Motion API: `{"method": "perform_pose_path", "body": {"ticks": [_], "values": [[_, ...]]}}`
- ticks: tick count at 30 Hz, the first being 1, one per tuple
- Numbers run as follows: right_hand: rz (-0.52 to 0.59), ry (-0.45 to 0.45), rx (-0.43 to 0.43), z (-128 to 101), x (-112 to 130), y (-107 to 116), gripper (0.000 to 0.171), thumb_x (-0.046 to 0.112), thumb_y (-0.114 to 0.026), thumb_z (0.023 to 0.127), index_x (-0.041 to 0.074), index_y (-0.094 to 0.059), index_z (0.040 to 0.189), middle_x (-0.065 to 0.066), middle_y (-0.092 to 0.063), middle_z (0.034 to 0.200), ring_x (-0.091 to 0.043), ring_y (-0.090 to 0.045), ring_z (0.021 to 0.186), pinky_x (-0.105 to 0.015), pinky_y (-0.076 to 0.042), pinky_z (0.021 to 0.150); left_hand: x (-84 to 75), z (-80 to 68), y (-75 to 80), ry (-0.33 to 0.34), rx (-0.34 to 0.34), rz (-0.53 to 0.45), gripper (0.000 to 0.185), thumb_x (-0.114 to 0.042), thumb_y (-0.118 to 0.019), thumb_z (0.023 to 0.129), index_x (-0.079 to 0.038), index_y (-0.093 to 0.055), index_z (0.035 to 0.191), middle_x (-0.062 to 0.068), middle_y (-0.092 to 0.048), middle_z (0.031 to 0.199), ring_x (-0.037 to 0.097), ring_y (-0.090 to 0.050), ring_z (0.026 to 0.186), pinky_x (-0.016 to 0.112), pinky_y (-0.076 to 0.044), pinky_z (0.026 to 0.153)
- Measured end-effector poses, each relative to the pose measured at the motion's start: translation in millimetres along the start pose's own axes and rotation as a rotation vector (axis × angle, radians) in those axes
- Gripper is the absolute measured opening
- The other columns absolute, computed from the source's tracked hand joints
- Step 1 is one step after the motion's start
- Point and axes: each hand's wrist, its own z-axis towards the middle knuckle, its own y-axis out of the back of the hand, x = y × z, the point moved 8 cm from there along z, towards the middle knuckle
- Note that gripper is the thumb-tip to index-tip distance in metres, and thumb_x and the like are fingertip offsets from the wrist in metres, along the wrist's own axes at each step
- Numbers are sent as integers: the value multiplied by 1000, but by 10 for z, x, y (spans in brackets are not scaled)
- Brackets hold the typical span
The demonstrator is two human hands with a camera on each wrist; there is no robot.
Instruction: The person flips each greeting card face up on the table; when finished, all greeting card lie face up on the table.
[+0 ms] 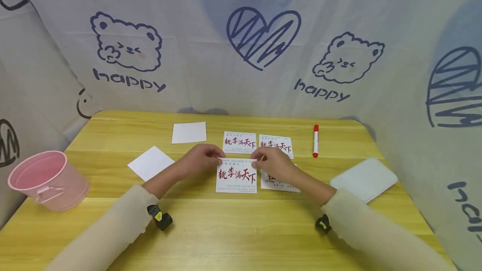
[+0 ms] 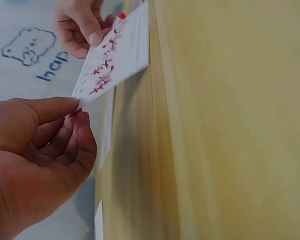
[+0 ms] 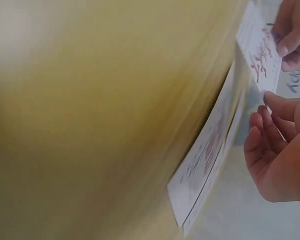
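**Two hands hold one printed card by its top corners**

Both hands meet over the middle of the yellow wooden surface [image 1: 241, 229]. The left hand [image 1: 201, 159] pinches the upper left corner of a white card with red lettering [image 1: 236, 175] between thumb and fingers [image 2: 65, 107], and the right hand [image 1: 274, 163] pinches the upper right corner the same way. In the left wrist view the card is lifted off the wood and tilted, held only at those two corners, with the right hand's fingers [image 2: 92, 35] clamped on its far end.

Under the right hand lies a second printed card [image 1: 280, 184], flat and partly covered by the wrist. Two more printed cards lie side by side just behind the hands, one to the left [image 1: 239, 142] and one to the right [image 1: 276, 144]. Two blank white cards sit further left: one square to the edge at the back [image 1: 189, 132], one turned at an angle nearer the left forearm [image 1: 150, 163].

A red marker [image 1: 315, 140] lies well right of the cards, pointing away from the person. Near the right edge rests a white pad [image 1: 364, 178]. A pink bucket [image 1: 47, 181] stands upright at the left edge. Patterned cloth [image 1: 241, 37] with bears and hearts hangs behind.
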Motion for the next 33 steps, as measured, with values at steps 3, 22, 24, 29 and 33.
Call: {"method": "perform_pose_path", "body": {"ticks": [3,22,24,29,33], "values": [[-83,-24,11,99,-71,-6,12,26,-70,87,23,-69,99,10,-62,87,-10,-57,78,-29,-48,67,30,127,-16,-11,8,82,13,-12,-61,92,-8,-68,103,3,-64,95,17,-55,84,31,-47,74],[-344,44,31,222,-105,-60,14,26,-74,84,21,-71,97,11,-62,91,-6,-56,83,-25,-48,74,51,353,-138,0,30,357,14,-9,-63,89,-6,-70,101,3,-66,96,16,-55,84,32,-45,79],[-339,61,34,251,-73,-64,14,28,-72,85,21,-71,98,11,-61,91,-6,-56,81,-26,-48,72,44,335,-79,8,15,359,17,-11,-62,90,-7,-69,105,4,-66,99,17,-55,87,33,-46,80],[-169,67,73,478,69,-109,24,34,-64,91,19,-68,109,9,-59,93,-11,-55,79,-29,-47,65,103,272,300,34,-79,350,23,-15,-57,94,-6,-65,113,8,-64,107,22,-57,92,38,-47,80],[-62,83,89,779,235,-164,31,35,-61,93,16,-64,118,7,-61,96,-12,-56,83,-31,-47,67,247,284,693,55,-138,363,25,-15,-56,95,-3,-63,116,15,-63,110,27,-59,95,41,-47,80]]}}
